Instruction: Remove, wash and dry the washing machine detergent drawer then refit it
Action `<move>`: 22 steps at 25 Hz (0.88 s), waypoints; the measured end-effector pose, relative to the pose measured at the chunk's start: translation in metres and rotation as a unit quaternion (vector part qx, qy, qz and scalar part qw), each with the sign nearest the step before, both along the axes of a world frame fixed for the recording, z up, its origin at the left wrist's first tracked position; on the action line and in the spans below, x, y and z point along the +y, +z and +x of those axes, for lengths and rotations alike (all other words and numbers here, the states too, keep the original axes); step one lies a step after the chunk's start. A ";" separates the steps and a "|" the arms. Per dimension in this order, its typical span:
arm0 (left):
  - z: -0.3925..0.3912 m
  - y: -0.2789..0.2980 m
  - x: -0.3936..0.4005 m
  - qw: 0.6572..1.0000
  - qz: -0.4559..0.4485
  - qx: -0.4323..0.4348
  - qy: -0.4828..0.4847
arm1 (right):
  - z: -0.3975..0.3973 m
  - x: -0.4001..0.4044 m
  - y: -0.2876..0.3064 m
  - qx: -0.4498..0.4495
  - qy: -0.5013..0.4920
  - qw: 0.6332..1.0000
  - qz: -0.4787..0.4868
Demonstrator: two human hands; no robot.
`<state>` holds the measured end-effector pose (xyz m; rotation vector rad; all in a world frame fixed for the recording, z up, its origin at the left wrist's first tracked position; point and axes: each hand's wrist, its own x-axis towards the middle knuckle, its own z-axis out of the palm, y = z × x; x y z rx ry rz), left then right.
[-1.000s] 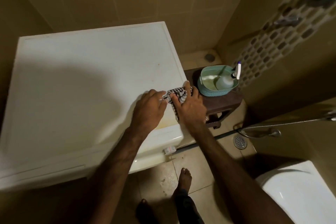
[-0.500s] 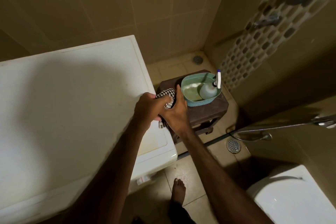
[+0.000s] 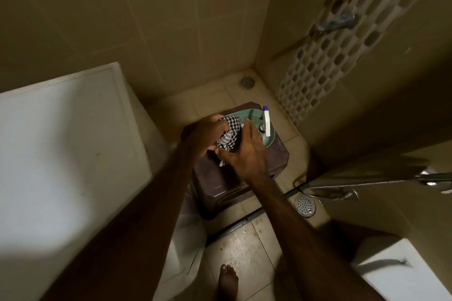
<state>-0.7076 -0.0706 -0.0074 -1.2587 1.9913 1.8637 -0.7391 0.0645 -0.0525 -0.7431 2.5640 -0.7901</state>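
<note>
While both hands, left hand (image 3: 208, 137) and right hand (image 3: 244, 154), grip checked cloth (image 3: 228, 135) over green basin (image 3: 254, 117) on stool (image 3: 244, 178): wring firmly, drips into basin.

basin (image 3: 254, 115) on stool (image 3: 244, 178) | washer (image 3: 61, 154) left | toilet (image 3: 403, 276) right

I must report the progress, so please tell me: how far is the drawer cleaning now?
Done: cannot tell; no drawer shows in this view. In hand: the left hand and right hand both grip a checked cloth over the green basin on the brown stool, beside the washer. A spray bottle stands in the basin. Left: likely drying and refitting.
</note>
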 end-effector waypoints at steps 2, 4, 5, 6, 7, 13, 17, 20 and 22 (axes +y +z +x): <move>-0.021 -0.022 -0.002 1.000 -0.010 -0.014 -0.011 | -0.004 0.016 -0.019 -0.003 -0.033 0.999 0.001; -0.036 -0.049 -0.007 1.000 0.011 -0.012 -0.004 | 0.003 0.039 -0.036 0.001 -0.080 0.997 -0.018; -0.043 -0.065 -0.010 1.000 0.014 -0.005 -0.009 | 0.008 0.052 -0.046 0.007 -0.094 0.995 -0.027; -0.048 -0.081 -0.014 1.000 -0.006 0.001 -0.030 | 0.013 0.062 -0.056 0.012 -0.101 0.994 -0.034; -0.051 -0.098 -0.017 0.996 -0.051 -0.004 -0.071 | 0.018 0.072 -0.066 0.016 -0.098 0.994 -0.034; -0.053 -0.154 0.001 0.800 -0.459 -0.138 -0.362 | 0.028 0.096 -0.097 0.009 -0.085 0.996 0.007; -0.050 -0.145 0.012 0.804 -0.512 -0.084 -0.291 | 0.026 0.087 -0.093 0.027 -0.063 0.998 0.003; -0.029 -0.119 0.016 0.857 -0.476 -0.047 -0.191 | 0.029 0.078 -0.076 0.039 -0.059 0.997 -0.007; -0.006 -0.104 0.017 0.854 -0.491 -0.048 -0.166 | 0.038 0.068 -0.065 0.024 -0.043 0.999 0.007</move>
